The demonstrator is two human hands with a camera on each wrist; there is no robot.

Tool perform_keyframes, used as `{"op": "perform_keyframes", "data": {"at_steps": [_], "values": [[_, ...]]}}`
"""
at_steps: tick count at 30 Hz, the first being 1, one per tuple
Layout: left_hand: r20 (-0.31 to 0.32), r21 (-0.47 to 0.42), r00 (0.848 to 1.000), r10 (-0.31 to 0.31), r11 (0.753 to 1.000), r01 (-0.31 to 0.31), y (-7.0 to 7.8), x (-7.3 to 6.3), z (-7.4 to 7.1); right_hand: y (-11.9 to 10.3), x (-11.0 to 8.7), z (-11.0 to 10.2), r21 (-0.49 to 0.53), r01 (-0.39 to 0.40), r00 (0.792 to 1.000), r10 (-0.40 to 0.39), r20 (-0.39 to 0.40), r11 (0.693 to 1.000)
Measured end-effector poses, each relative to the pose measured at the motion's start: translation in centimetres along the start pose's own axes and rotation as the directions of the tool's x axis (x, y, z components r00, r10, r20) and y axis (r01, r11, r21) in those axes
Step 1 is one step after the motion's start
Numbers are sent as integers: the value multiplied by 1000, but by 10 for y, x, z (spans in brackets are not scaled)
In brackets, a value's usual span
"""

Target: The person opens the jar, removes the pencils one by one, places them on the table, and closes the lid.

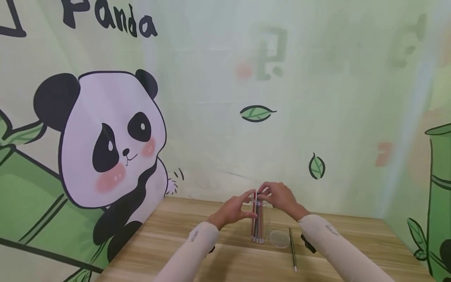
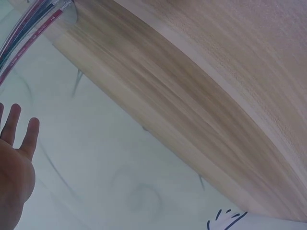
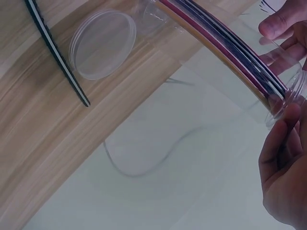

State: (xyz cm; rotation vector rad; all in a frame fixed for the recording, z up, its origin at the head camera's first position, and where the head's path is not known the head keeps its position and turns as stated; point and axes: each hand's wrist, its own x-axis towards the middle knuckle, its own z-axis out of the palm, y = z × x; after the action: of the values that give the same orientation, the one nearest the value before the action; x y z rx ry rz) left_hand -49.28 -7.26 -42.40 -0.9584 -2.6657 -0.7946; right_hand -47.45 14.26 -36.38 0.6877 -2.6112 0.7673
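Note:
A clear plastic jar stands upright on the wooden table, with a bundle of several striped pencils inside, reaching up to its mouth. Round the jar's left side my left hand holds it, thumb on the near wall and fingers up by the rim. Three of that hand's fingers show below the pencils in the left wrist view. My right hand is at the jar's mouth, thumb and fingertips pinching at the pencil tops. Part of the right fingers is hidden behind the rim.
On the table right of the jar lies a round clear lid. A single dark green pencil with a pale end lies beside the lid. Behind the table's back edge rises a fabric backdrop printed with a panda and leaves.

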Motion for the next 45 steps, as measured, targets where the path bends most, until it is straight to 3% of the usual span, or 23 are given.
{"op": "perform_keyframes", "data": {"at_steps": [12, 30, 45], "values": [[5, 3, 1000, 6, 1000, -6, 2, -8, 4, 5, -4, 12, 59, -80, 997, 79, 16, 995], [0, 5, 999, 53, 999, -53, 2, -5, 1, 3, -8, 3, 44, 0, 999, 1, -41, 999], [5, -6, 999, 46, 999, -46, 3, -2, -2, 2, -2, -29, 18, 56, 987, -53, -149, 998]]}}
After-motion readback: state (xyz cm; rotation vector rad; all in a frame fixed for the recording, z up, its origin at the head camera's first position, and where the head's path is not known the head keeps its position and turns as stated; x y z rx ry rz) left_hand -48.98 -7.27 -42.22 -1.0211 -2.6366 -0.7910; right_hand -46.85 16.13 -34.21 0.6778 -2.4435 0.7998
